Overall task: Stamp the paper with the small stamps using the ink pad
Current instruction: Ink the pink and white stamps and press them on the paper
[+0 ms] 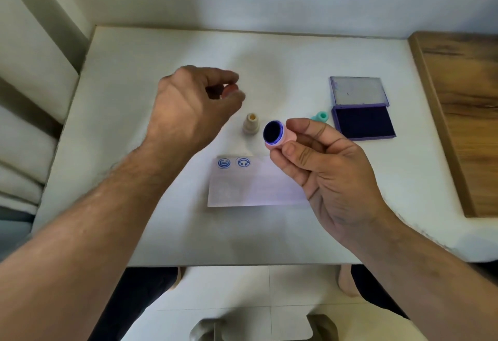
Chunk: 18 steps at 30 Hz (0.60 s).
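My right hand (323, 171) holds a small pink stamp (277, 136) above the paper's top right, its round blue-inked face turned up toward me. My left hand (188, 109) hovers over the table's middle, fingers pinched on a small pink piece (230, 89), mostly hidden. The white paper (256, 187) lies flat and bears two blue round marks (233, 163) at its top left. A beige stamp (251, 124) stands upright behind the paper. A teal stamp (321, 116) lies on its side beside the open ink pad (363, 122), whose lid (358, 90) is folded back.
Everything rests on a white table (134, 206) set against a wall. A wooden surface (463, 114) adjoins the table's right side. Pale cushions (24, 152) sit at the left. My legs and the floor show below the table's front edge.
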Motion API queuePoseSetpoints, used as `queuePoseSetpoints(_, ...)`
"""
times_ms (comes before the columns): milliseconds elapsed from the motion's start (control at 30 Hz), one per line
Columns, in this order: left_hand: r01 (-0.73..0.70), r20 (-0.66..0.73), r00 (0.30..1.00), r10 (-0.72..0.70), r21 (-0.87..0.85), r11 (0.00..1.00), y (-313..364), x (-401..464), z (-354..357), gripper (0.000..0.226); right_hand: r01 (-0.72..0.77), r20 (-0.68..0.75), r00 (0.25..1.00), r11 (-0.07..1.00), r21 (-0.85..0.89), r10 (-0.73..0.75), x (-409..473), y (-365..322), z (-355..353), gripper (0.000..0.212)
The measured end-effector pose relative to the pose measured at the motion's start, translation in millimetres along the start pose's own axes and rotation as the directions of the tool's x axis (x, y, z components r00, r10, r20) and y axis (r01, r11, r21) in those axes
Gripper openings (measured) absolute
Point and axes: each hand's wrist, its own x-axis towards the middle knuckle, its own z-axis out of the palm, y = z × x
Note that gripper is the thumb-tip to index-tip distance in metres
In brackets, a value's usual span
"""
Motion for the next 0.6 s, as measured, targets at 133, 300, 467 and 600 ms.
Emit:
queuePoseSetpoints(133, 0.153, 0.231, 0.972, -0.033, -0.52, 0.84, 13.0, -4.0, -0.2, 0.013, -0.029, 0.027, 0.999, 1.0, 0.002, 0.029, -0.2, 0.9, 0.0, 0.032)
queuePoseSetpoints(300, 0.269, 0.364, 0.931, 0.031, -0.738, 0.619, 18.9, -6.2, 0.5, 0.004, -0.012, 0.021, 1.0, 0.999, -0.034, 0.012, 0.6, -0.3, 0.7, 0.034)
queuePoseSetpoints(467, 0.329, 0.424, 0.905, 0.045, -0.762, 0.557, 18.5, -6.6, -0.3, 0.01, 0.072, -0.018, 0.997, 0.987, -0.143, -0.075, 1.3, -3.9, 1.2, 0.031)
queuePoseSetpoints(600, 0.32, 0.446, 0.892, 0.075, -0.74, 0.592, 16.9, -8.9, 1.9, 0.01, 0.098, -0.006, 0.995, 0.974, -0.204, -0.101, 1.3, -6.4, 2.0, 0.031)
